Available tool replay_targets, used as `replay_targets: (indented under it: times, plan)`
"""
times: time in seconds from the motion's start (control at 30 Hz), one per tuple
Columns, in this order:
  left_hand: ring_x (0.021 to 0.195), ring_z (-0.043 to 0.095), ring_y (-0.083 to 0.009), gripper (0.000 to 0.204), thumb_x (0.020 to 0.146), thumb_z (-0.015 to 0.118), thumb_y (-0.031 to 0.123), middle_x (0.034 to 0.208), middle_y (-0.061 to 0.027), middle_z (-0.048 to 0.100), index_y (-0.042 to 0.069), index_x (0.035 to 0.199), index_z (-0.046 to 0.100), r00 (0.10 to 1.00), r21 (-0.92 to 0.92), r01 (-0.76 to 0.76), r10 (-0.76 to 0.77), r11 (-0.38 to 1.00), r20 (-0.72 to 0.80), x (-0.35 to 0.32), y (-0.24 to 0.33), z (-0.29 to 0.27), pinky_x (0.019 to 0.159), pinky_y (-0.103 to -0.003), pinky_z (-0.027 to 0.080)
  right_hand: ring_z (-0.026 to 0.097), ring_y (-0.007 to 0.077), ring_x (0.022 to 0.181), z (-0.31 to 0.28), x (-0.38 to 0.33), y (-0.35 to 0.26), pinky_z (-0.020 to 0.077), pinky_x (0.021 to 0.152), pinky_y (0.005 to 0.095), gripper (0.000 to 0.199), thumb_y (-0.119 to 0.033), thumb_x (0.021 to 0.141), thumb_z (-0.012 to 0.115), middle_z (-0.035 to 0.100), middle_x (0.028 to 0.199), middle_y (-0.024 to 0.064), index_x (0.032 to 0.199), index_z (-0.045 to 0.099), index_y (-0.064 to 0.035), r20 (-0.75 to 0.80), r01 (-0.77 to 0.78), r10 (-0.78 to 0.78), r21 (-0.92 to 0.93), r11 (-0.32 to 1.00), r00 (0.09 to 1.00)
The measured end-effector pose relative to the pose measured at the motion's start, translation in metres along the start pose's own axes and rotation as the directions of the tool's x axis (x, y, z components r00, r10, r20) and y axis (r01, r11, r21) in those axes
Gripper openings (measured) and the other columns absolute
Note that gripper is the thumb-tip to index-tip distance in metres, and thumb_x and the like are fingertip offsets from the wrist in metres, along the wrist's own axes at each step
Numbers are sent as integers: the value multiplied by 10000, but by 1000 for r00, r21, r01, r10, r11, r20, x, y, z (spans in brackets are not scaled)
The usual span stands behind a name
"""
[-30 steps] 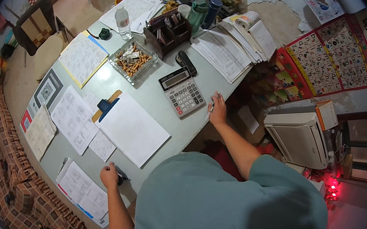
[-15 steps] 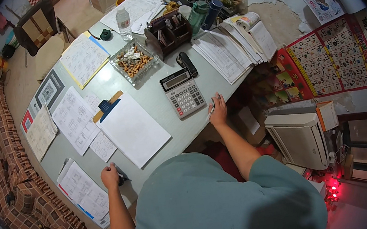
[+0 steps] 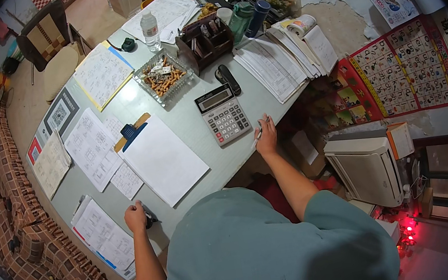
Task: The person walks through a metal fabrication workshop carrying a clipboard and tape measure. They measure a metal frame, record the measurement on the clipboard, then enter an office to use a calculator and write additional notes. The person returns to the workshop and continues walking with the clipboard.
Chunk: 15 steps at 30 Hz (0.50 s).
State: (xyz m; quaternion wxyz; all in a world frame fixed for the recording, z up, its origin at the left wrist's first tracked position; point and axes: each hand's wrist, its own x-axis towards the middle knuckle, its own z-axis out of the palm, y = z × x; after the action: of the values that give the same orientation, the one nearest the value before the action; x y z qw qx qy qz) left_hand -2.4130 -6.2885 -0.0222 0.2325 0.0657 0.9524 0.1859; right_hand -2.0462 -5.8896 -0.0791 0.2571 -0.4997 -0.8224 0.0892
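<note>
Pen (image 3: 258, 133) sat pinched in the right hand (image 3: 266, 135), while clipped white paper (image 3: 165, 161) slanted far-left to near-right, ahead-right of the nearer left hand (image 3: 136, 216), whose grip I couldn't tell.

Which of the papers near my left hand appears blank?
The large white sheet under the blue clip, up and right of your left hand. The smaller sheet beside it and the papers left of the hand carry marks.

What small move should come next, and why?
Probably bring the right hand over the blank-looking sheet on the clipboard: it appears to hold a pen at the desk edge, and nothing covers the sheet's middle.
</note>
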Motion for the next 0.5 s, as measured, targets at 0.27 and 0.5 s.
replay_targets:
  times: [0.27,0.5]
  plan:
    - [641,637,-317,492,869,612,452,669,-162,662,5,665,639,1000,18,15,-15,1000,0,2,-2,2,668,-429,496,382,442,1335,-3,0,-2,343,1076,497,316,-83,857,574,454,1437,219,1168,542,-41,0,4,-4,15,1000,1000]
    - [637,626,-324,494,870,611,452,665,-168,654,1,668,632,1000,7,-2,2,1000,-10,1,-2,2,665,-435,489,385,439,1334,-3,0,-2,346,1073,494,310,-86,864,571,456,1437,215,1170,544,-43,-8,9,-9,13,1000,1000]
